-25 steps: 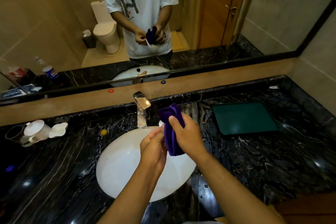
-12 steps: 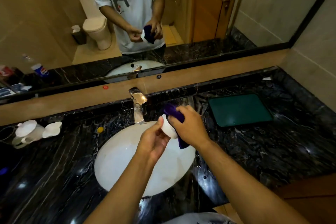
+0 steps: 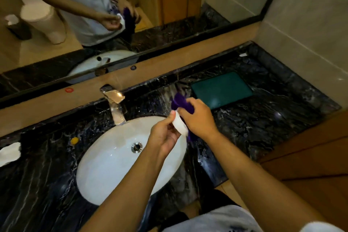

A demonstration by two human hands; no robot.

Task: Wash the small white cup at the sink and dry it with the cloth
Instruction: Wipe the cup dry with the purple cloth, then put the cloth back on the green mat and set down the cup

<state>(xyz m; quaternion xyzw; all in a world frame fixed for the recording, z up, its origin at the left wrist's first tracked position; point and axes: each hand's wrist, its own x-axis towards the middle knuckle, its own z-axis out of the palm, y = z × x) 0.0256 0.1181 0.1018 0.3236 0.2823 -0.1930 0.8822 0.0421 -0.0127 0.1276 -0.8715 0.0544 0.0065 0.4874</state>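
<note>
Left hand: the left hand [image 3: 163, 135] curls around the small white cup [image 3: 179, 125], thumb up along its side, fingers wrapped beneath; it has been on the cup through all three frames.
Right hand: the right hand [image 3: 199, 118] is closed on the purple cloth [image 3: 181, 102], pressing it against the cup's far side.
Cup position: held between both hands above the right rim of the white sink [image 3: 113, 156], more of its white wall showing than a second ago, when the cloth hid nearly all of it.
Cloth: bunched, one end sticking up above the right knuckles, another hanging below the cup.
Change in view: the camera has tilted down and moved closer; the drain [image 3: 136, 146] is now uncovered.
Surroundings: the tap [image 3: 114, 102] stands behind the basin on the dark marble counter [image 3: 263, 122]; a green tray [image 3: 221, 89] lies right of the hands.
Mirror: the mirror [image 3: 169, 5] repeats the hands, blurred.
</note>
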